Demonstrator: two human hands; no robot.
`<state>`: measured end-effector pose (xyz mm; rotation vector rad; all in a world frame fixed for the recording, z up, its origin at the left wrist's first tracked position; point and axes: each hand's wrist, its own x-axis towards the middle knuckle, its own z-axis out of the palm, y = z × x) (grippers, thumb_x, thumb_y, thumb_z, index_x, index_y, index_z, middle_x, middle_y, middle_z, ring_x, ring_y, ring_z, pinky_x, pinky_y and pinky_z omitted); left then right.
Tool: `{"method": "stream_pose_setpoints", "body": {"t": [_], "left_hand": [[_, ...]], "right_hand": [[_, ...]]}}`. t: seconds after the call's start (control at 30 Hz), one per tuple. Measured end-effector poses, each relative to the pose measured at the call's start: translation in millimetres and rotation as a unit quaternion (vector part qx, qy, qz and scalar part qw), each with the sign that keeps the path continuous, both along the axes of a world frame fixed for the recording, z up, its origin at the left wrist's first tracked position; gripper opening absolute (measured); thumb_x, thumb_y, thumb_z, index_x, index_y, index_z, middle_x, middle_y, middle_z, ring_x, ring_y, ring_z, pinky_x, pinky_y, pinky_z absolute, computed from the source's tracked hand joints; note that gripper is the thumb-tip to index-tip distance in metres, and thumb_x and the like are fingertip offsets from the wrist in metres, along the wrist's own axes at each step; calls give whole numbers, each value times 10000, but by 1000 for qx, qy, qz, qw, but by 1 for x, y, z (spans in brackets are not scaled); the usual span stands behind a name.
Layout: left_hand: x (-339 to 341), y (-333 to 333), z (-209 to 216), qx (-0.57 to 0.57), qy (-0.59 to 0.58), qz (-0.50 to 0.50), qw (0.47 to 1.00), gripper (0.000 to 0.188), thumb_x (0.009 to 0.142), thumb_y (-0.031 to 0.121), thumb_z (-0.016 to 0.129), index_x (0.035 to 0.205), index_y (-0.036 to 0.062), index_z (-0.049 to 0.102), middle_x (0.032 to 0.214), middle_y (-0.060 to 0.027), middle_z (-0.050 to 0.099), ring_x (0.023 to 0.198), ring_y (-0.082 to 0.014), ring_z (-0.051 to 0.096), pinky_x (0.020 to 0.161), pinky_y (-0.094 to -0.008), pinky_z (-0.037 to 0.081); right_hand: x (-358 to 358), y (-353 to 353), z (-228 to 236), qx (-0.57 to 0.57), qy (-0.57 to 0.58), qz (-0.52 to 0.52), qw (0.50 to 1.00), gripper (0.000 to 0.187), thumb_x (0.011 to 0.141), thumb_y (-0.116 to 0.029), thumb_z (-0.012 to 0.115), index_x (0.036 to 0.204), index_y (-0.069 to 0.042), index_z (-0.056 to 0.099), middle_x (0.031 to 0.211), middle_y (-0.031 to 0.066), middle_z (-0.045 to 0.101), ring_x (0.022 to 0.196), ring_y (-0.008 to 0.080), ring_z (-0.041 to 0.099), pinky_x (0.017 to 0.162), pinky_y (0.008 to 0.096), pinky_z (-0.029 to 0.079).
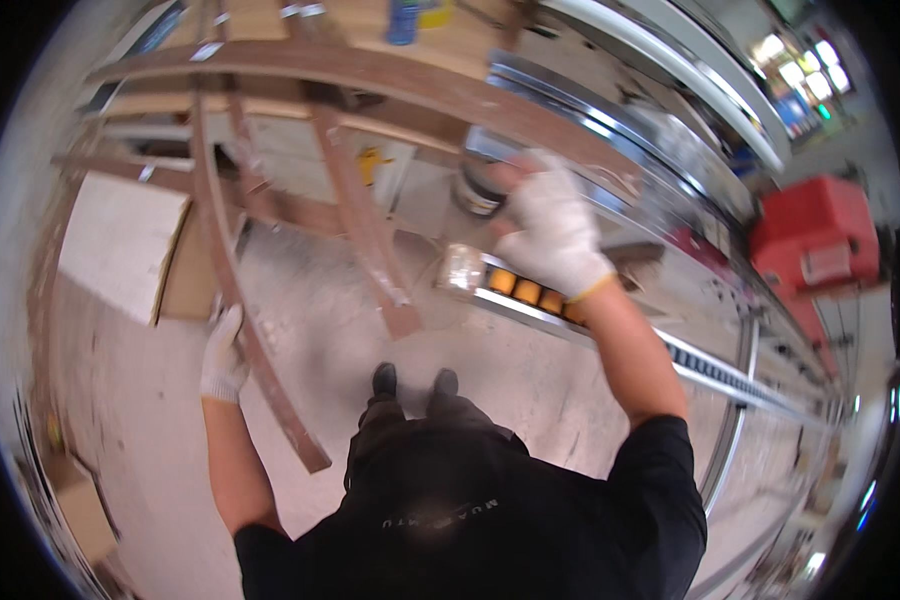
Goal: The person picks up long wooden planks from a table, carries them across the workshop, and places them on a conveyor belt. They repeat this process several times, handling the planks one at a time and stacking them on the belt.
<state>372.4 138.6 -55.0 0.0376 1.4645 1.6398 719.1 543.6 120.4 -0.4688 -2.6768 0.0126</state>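
My left hand [226, 358], in a white glove, is closed around the edge of a long brown bar [242, 300], which is part of a brown frame. Some of its fingers are hidden by the bar. My right hand [555, 222], also gloved but with bare thumb and fingertips, is blurred by motion. Its thumb and forefinger are apart, beside a round dark container [478, 192] with a pale band. Across the far side runs the frame's curved brown crosspiece [390, 82]. Another brown bar [358, 215] slants down between my hands.
Below my right hand lies a metal rail [530, 308] with orange-yellow blocks and a clear-wrapped end [462, 270]. White board [120, 240] leans at the left. Silvery profiles [595, 125] lie at the far right, near a red box-shaped thing [815, 235]. A blue container [403, 22] stands far off.
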Motion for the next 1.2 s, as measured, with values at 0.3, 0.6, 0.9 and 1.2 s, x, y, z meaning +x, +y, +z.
{"method": "stream_pose_setpoints", "body": {"t": [0.3,0.6,0.9,1.2], "left_hand": [[37,-27,38,-33,82,71,994,525,1001,384,765,1362,16,666,1200,-152,737,1018,-287,734,898,-438,618],[87,128,194,-179,720,-44,669,583,929,383,724,1362,-2,655,1363,-258,656,1240,-434,643,1103,-505,505],[126,418,203,-2,876,-168,453,709,962,589,618,1420,49,633,1494,-190,575,1462,-411,448,1237,-561,309],[110,529,169,42,827,-230,511,734,946,653,631,1382,67,694,1469,-172,620,1395,-347,547,1180,-476,415]], "right_hand": [[-18,-58,57,12,-128,-54,990,719,816,-320,845,1469,-89,655,1517,187,603,1498,416,441,1279,493,348],[25,96,15,48,-104,-99,988,571,1019,-331,635,1527,-72,607,1639,164,512,1540,409,399,1287,463,352],[26,123,33,20,-99,-139,985,509,972,-260,696,1461,-119,698,1713,200,409,1589,462,324,1296,480,334],[22,204,3,16,-106,-127,986,654,1010,-413,665,1595,-144,552,1713,213,403,1592,452,318,1316,535,261]]}}
